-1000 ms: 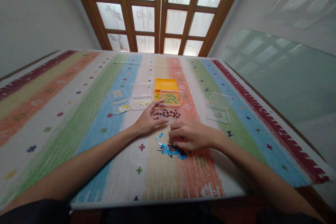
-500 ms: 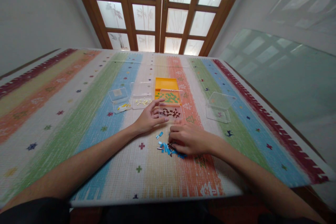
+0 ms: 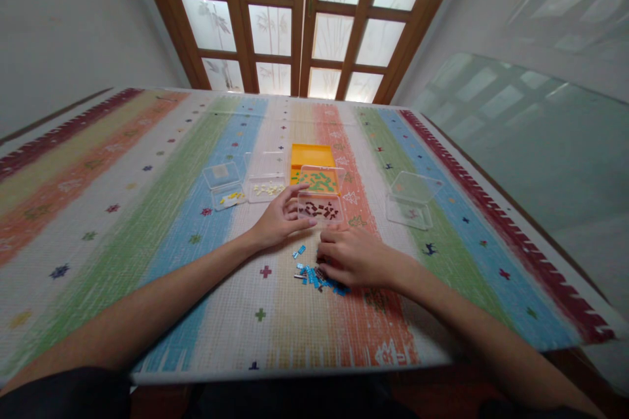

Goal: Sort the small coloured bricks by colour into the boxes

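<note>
My left hand (image 3: 278, 219) is around the left end of a small clear plastic box (image 3: 339, 219), thumb at its near side and a finger at its far side. Many small brown pieces (image 3: 322, 211) lie in that box. Just in front of it, my right hand (image 3: 356, 255) rests over a pile of small blue pieces (image 3: 312, 276) mixed with some brown ones. Its fingers are curled and closed; whatever is between the fingertips is hidden. A couple of blue pieces (image 3: 299, 251) lie apart from the pile.
Behind are an open yellow box (image 3: 312, 156), a clear box with green pieces (image 3: 318, 182), one with pale pieces (image 3: 266, 191) and one with yellow pieces (image 3: 228, 198). An open clear box (image 3: 409, 213) stands to the right. A striped cloth (image 3: 236, 314) covers the table.
My right hand has shifted very slightly, its fingers still at the pile. My left hand stays at the box with the brown pieces.
</note>
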Available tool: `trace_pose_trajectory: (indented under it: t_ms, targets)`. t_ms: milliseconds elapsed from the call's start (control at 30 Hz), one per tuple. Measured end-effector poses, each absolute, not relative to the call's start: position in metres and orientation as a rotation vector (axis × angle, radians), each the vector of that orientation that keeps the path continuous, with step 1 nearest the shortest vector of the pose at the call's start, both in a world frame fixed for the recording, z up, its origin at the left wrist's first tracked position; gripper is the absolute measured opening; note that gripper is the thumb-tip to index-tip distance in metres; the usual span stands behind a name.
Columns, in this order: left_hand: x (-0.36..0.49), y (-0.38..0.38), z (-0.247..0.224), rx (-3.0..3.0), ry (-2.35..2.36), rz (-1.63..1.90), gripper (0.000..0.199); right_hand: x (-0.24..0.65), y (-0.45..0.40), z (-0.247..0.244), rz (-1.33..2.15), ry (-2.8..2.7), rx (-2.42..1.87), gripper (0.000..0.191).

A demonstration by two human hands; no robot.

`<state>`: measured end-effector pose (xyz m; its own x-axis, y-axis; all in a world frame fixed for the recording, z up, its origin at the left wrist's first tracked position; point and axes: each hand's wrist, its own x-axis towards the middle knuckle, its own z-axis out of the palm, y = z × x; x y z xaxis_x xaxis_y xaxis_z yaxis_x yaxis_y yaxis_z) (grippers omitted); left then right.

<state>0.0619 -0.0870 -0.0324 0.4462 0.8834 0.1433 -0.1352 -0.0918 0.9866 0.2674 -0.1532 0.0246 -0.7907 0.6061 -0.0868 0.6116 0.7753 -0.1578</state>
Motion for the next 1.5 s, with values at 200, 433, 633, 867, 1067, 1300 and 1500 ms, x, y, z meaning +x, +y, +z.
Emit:
trace_pose_trajectory:
  t_ms: [200, 433, 633, 867, 1067, 1300, 1500]
  targets:
    - [0.062, -0.086, -0.034, 1.390, 0.715, 0.987, 0.075, 0.262, -0.155, 0.022, -0.234, 2.918, 1.024, 0.014]
    - [0.061, -0.087, -0.033, 1.395, 0.721, 0.975, 0.075, 0.250, -0.158, 0.022, -0.150, 2.848, 1.026, 0.018]
    - [0.061, -0.088, -0.029, 1.378, 0.723, 0.957, 0.076, 0.253, -0.155, 0.017, -0.097, 2.880, 1.024, 0.021]
    - [0.062, -0.088, -0.029, 1.328, 0.670, 0.940, 0.076, 0.269, -0.129, 0.048, -0.158, 2.966, 1.218, 0.020]
    - [0.061, -0.086, -0.033, 1.348, 0.631, 0.942, 0.076, 0.272, -0.092, 0.053, -0.241, 2.866, 1.376, 0.023]
    - [0.061, -0.086, -0.032, 1.342, 0.620, 0.941, 0.076, 0.269, -0.079, 0.039, -0.141, 2.770, 1.413, 0.022]
    - [0.061, -0.088, -0.029, 1.328, 0.624, 0.932, 0.074, 0.279, -0.079, 0.044, -0.430, 2.823, 1.304, 0.014]
